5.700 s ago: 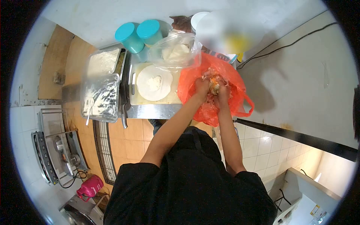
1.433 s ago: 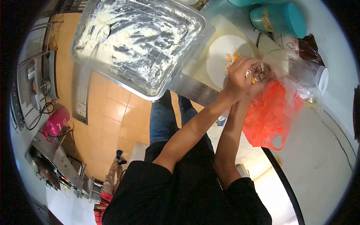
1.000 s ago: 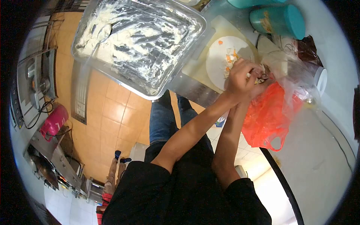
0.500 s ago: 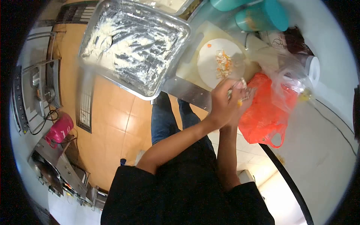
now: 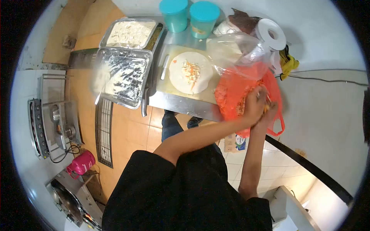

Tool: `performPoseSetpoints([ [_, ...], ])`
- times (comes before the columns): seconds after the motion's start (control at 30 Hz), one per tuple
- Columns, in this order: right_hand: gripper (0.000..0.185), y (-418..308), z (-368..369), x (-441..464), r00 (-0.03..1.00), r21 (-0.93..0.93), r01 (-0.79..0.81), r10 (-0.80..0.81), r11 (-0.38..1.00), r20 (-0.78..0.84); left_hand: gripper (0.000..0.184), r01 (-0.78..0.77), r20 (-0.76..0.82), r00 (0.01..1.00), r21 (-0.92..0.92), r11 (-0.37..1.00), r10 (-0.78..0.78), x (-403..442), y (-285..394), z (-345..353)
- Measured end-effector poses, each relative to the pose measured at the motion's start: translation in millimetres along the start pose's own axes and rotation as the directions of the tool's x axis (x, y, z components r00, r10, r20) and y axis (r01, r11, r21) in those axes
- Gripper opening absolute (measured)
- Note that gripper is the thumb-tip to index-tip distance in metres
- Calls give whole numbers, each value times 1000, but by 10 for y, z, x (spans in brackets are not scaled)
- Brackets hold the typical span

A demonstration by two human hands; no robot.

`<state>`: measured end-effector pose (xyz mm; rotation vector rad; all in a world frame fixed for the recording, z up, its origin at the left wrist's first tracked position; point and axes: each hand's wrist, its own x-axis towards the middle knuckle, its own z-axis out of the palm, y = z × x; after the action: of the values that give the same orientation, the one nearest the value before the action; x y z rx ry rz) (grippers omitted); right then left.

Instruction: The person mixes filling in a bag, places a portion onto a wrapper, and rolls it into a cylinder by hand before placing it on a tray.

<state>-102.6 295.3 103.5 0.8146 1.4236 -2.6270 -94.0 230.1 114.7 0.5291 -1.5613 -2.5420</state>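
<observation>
Over an open red plastic bag (image 5: 231,94) of shredded orange vegetable mix (image 5: 241,104), my two hands are together. My left hand (image 5: 255,106) has its fingers curled around some of the mix. Pressed against it from the right, my right hand (image 5: 270,112) is also closed, with orange and yellow bits showing between the palms; motion blurs its fingers. Left of the bag, a round white dough wrapper (image 5: 175,80) lies flat on a cutting board (image 5: 163,85). A small heap of white and orange shredded filling (image 5: 191,72) sits on its middle.
A metal tray smeared with white paste (image 5: 129,79) stands at the left, beside another tray of pale filling (image 5: 131,34). A knife handle (image 5: 145,103) juts past the table edge. Two teal-lidded tubs (image 5: 175,17), a clear plastic bag (image 5: 241,48) and a white roll (image 5: 271,34) stand behind.
My hands have moved from beside the wrapper to over the red bag at the right. The filling heap on the wrapper looks larger. The camera view has shifted.
</observation>
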Motion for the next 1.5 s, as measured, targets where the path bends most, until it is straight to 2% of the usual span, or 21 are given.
performPoseSetpoints([
  [0.07, 33, 75, -158, 548, 997, -81, 19, -25, 997, -69, 28, 33, 52, 998, -119, 992, -27, 458, -585, 112],
  [0.13, 34, 93, -423, 933, 991, -169, 28, -49, 985, -125, 26, 123, 96, 988, 6, 992, -123, 519, -582, 133],
  [0.2, 35, 99, -578, 1136, 880, -629, 470, -276, 620, 386, 28, 212, 116, 967, 141, 967, -229, 672, -804, 37],
  [0.23, 35, 60, -587, 1096, 880, -620, 470, -277, 628, 387, 33, 40, 250, 958, 374, 927, -142, 854, -1225, -111],
  [0.3, 37, -166, -617, 900, 736, -742, 670, -139, 13, 662, 41, -161, 393, 915, 556, 815, -87, 942, -1420, -208],
  [0.37, 36, -377, -556, 760, 722, -723, 691, 20, -5, 691, 41, -484, 398, 875, 712, 510, 275, 724, -1205, -315],
  [0.4, 35, -441, -516, 718, 695, -704, 710, 180, -18, 696, 41, -481, 396, 877, 716, 507, 272, 608, -936, -357],
  [0.47, 32, -507, -454, 711, 774, -780, 624, 175, -51, 608, 32, -246, 395, 914, 365, 898, 91, 424, -263, -360],
  [0.63, 26, -505, -300, 640, 831, -831, 556, 50, -21, 554, 25, -68, 487, 864, 364, 929, -127, 474, 379, -328],
  [0.7, 23, -479, -311, 552, 701, -700, 713, 10, -29, 713, 23, -62, 503, 844, 439, 896, -188, 441, 481, -453],
  [0.77, 22, -434, -322, 463, 765, -766, 643, -45, -23, 643, 22, -332, 561, 826, 398, 855, 60, 366, 400, -644],
  [0.83, 20, -403, -303, 371, 825, -831, 557, -105, -19, 555, 20, -169, 424, 904, 217, 962, 63, 170, 491, -980],
  [0.9, 19, -448, -239, 309, 940, -934, 244, -174, -260, 294, 18, -467, 386, 864, 369, 804, 325, 190, 291, -1585],
  [0.97, 21, -446, -107, 214, 955, -949, 155, -206, -274, 215, 14, -118, 90, 993, 705, 699, 77, 159, 316, -2102],
  [1.03, 23, -401, -109, 254, 959, -955, 77, -240, -286, 149, 14, -113, 113, 993, 769, 630, 40, 159, 218, -2393],
  [1.1, 26, -265, -287, 393, 515, -663, 621, -420, -418, 747, 16, -106, 124, 992, 828, 551, 5, 185, 74, -2479],
  [1.13, 26, -216, -330, 412, 520, -663, 616, -413, -425, 747, 16, -266, 266, 961, 803, 534, 78, 222, -26, -2437],
  [1.23, 32, -173, -206, 293, 497, -723, 631, -569, -281, 655, 15, -426, 430, 896, 768, 479, 107, 399, -166, -2175],
  [1.3, 35, -217, -7, 53, 720, -885, 459, -616, 76, 320, 15, -508, 514, 856, 820, 264, 53, 523, -311, -2083],
  [1.43, 36, -177, -19, -152, 718, -906, 422, -619, 23, 319, 15, -589, 570, 805, 800, 113, 162, 574, -404, -2057],
  [1.5, 31, -148, 79, -265, 665, -851, 514, -678, 111, 314, 17, -598, 597, 801, 796, 96, 37, 594, -403, -2077],
])
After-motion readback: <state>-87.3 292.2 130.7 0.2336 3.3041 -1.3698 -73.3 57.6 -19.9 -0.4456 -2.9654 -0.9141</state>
